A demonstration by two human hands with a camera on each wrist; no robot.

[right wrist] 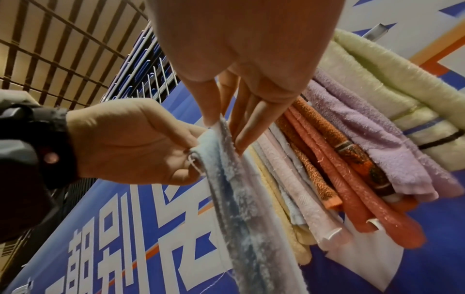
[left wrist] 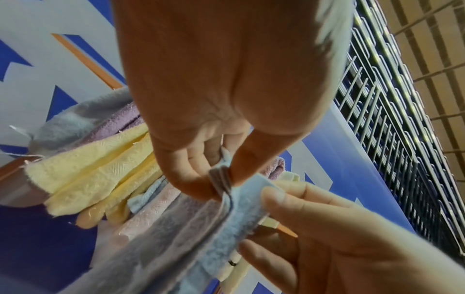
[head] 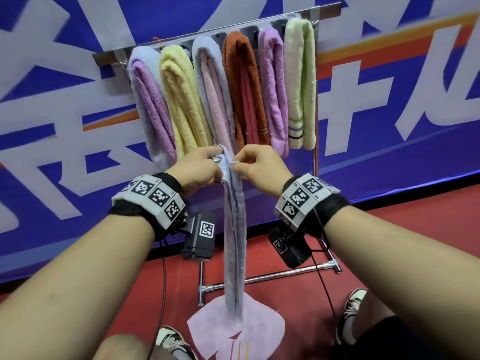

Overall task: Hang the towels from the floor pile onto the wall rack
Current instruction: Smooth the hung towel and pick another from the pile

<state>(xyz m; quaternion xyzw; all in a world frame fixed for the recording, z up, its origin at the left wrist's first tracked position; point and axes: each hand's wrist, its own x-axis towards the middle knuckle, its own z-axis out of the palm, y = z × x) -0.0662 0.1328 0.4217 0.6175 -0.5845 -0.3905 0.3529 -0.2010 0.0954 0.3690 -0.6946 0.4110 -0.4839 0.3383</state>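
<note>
A long light-blue towel (head: pixel 235 242) hangs folded lengthwise from both my hands, and its lower end reaches a pink towel (head: pixel 259 326) on the floor. My left hand (head: pixel 217 159) pinches the top edge from the left. My right hand (head: pixel 240 162) pinches it from the right, beside a small white loop. In the left wrist view the left hand (left wrist: pixel 222 182) grips the bunched towel (left wrist: pixel 191 234) top, with the right hand (left wrist: pixel 261 220) below it. The right wrist view shows the right hand (right wrist: pixel 224 129) pinching the towel (right wrist: pixel 241 208) next to the left hand (right wrist: pixel 191 153).
The metal rack (head: pixel 109 56) stands against a blue banner just beyond my hands, with several folded towels (head: pixel 181 100) in purple, yellow, pink, rust and green on its hooks. Its chrome base bars (head: pixel 275 275) lie on the red floor. My shoes (head: pixel 354 305) flank the pink towel.
</note>
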